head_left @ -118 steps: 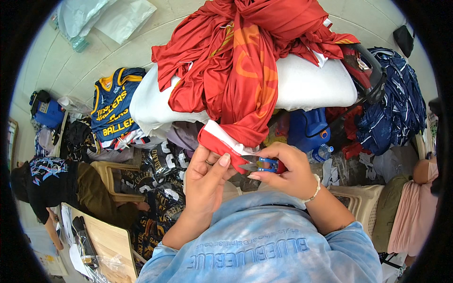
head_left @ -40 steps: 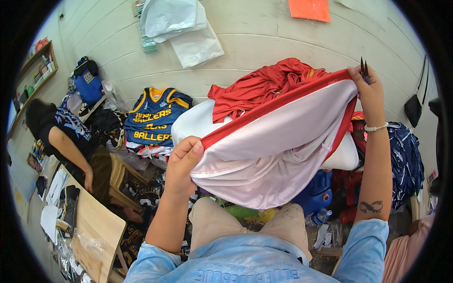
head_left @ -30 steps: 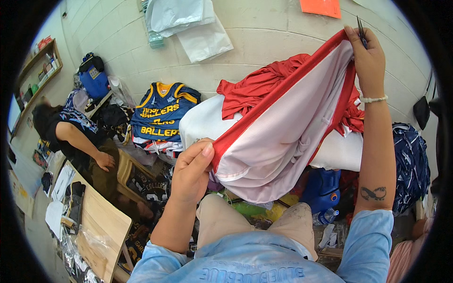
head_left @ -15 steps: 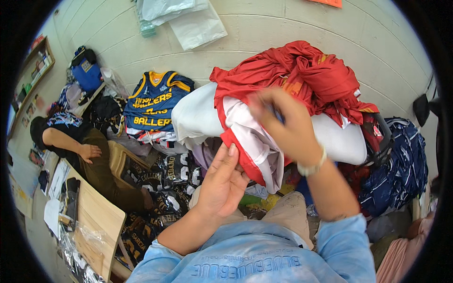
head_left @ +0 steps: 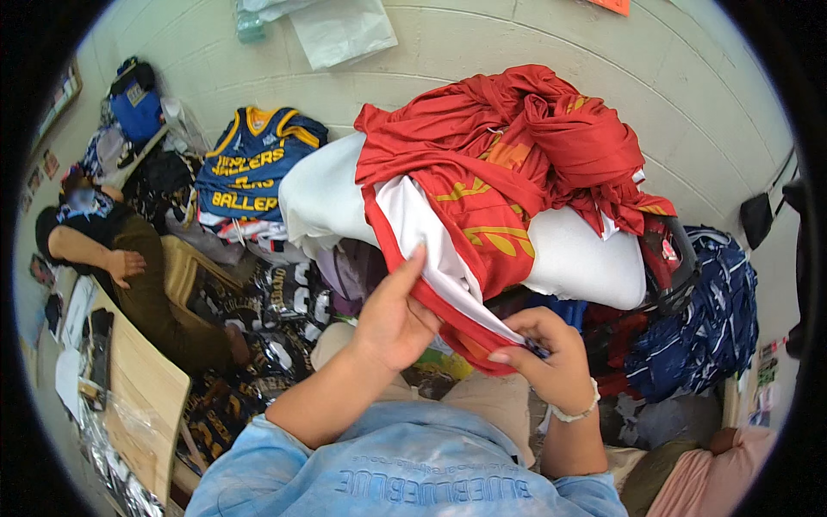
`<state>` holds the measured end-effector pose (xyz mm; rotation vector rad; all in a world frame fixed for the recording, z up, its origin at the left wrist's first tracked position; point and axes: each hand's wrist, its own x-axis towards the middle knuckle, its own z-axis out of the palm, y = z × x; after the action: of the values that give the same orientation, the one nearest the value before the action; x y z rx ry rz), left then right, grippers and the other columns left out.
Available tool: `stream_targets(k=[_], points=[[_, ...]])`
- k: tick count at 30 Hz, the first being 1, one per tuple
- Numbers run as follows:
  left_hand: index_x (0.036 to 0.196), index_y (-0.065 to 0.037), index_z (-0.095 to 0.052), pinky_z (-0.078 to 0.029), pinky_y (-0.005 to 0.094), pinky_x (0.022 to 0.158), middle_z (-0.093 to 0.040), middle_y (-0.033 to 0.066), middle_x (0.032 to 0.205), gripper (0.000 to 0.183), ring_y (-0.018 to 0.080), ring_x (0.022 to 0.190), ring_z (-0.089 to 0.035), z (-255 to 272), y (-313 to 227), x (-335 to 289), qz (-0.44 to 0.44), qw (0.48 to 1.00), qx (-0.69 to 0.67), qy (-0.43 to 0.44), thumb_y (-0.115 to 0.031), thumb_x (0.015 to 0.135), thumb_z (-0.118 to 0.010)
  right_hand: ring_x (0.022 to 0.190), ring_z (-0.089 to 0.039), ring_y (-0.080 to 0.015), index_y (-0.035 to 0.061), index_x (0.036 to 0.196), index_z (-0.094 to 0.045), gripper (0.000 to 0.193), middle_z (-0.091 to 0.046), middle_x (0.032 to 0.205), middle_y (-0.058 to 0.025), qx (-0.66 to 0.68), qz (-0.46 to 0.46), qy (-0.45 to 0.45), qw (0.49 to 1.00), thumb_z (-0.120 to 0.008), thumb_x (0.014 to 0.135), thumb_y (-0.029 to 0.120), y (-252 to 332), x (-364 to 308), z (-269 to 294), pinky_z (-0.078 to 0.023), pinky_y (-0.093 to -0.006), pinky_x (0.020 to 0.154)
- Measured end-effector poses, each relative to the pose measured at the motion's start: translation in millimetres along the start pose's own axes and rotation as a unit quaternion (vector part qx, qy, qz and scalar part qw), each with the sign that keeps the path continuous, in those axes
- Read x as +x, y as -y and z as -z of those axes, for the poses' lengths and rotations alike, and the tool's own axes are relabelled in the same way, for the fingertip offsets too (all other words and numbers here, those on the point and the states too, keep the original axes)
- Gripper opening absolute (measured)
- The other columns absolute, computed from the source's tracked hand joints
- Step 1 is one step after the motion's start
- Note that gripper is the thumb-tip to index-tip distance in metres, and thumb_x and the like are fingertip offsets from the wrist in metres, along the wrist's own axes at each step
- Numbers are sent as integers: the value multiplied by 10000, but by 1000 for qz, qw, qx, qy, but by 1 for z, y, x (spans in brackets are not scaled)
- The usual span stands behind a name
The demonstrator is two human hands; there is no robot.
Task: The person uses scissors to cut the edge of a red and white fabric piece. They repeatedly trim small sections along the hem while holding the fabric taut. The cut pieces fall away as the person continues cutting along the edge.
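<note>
A red jersey [head_left: 448,196] with yellow lettering and a white inner side lies over a white padded board [head_left: 323,185]. Its near edge is turned up, showing the white inside, and stretches between my hands. My left hand [head_left: 398,314] pinches the red hem, thumb on top. At the hem's right end, my right hand [head_left: 551,355] grips the fabric between thumb and fingers. A small dark blue object [head_left: 536,347] shows in the right hand, mostly hidden by the fingers; its kind I cannot make out. More bunched red fabric [head_left: 573,129] is heaped at the board's far side.
Navy and yellow jerseys [head_left: 250,164] lie left of the board. Dark navy garments [head_left: 698,314] are piled at right beside a black and red appliance [head_left: 668,254]. Another person [head_left: 129,267] sits at left near a wooden table [head_left: 142,379]. Bagged black garments [head_left: 267,345] fill the floor between.
My right hand has come down from above the jersey to its hem and now grips it. The hem is drawn out between both hands, and the view has shifted slightly.
</note>
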<state>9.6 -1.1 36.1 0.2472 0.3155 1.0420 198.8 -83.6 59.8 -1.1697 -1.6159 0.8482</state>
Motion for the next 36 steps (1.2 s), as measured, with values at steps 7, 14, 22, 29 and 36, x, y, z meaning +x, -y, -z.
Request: stream_targets(k=[7,14,22,29,36], points=[[1183,-92,-552,-504,366,892,-660,39,1080,309,184,1004,-630,-4,-11,11,-57,998,-32,-6,-295,951,-532,758,-608,-107,-16,1040,-512,356,-648,898,-98,237,-80,-85,965,-737,792,105,-13,-29,41,-478,-228,678],[1233,-81,-506,-509,368,874,-629,49,1136,360,186,1027,-619,-13,-13,5,-55,999,-1,1,-303,951,-527,764,-614,-116,-12,1035,-506,332,-644,926,-115,302,-88,-74,946,-719,811,109,-26,-34,41,-485,-224,690],[1281,-27,-450,-518,375,913,-599,81,1161,455,218,1083,-596,-23,-12,-15,-75,967,237,56,-25,861,-626,761,-555,-93,-21,1073,-500,333,-601,897,-76,143,-80,-151,975,-694,830,98,-39,-27,30,-452,-219,697],[1245,-6,-458,-519,333,880,-589,90,1151,464,181,1050,-599,-20,-9,-18,-115,946,293,77,32,826,-655,820,-526,-130,-14,1081,-502,265,-546,922,-85,-42,-8,-137,990,-579,919,181,-30,-13,10,-437,-265,766],[1301,-7,-405,-504,303,877,-590,93,1140,530,166,1022,-603,-15,-3,-12,-206,930,297,66,51,827,-636,737,-569,-152,-16,1035,-604,323,-606,889,-97,-67,118,-102,986,-747,766,89,-20,13,-19,-461,-254,671]])
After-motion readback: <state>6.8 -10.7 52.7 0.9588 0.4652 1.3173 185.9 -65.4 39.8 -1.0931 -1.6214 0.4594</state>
